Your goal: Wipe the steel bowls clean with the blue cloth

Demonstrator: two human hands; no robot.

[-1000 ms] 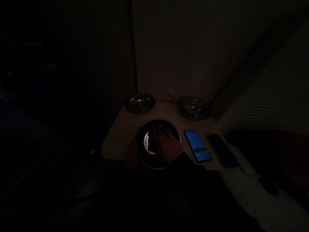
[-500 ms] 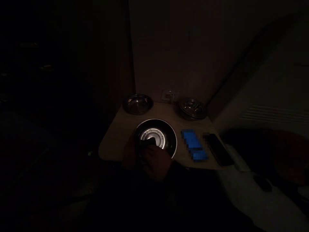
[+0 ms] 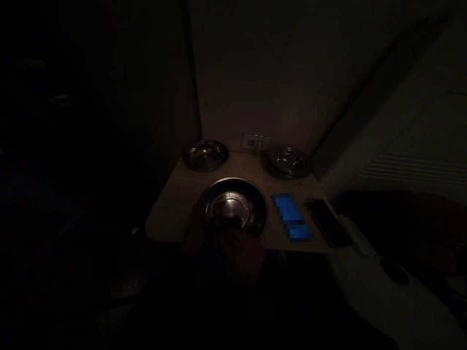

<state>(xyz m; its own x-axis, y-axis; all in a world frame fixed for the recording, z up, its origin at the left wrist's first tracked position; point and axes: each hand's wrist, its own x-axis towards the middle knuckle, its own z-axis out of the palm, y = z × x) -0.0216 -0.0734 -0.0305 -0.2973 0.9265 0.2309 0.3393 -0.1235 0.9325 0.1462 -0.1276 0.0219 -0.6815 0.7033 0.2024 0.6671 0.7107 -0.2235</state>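
Observation:
The room is very dark. A round steel plate (image 3: 255, 204) lies at the near edge of a small light wooden table (image 3: 175, 199). My left hand (image 3: 192, 233) grips the plate's near-left rim. My right hand (image 3: 241, 250) is closed on a dark cloth (image 3: 228, 222) that rests on the near part of the plate's inside. Both hands are dim and their fingers are hard to make out.
Another steel plate (image 3: 205, 155) sits at the table's back left, and a stack of steel plates (image 3: 289, 161) at the back right. A lit phone (image 3: 292, 216) and a dark phone (image 3: 328, 223) lie right of the plate. A wall socket (image 3: 255, 142) is behind.
My right hand has drawn the cloth from the far side of the plate back to its near edge, baring the shiny centre. My left hand has stayed on the rim.

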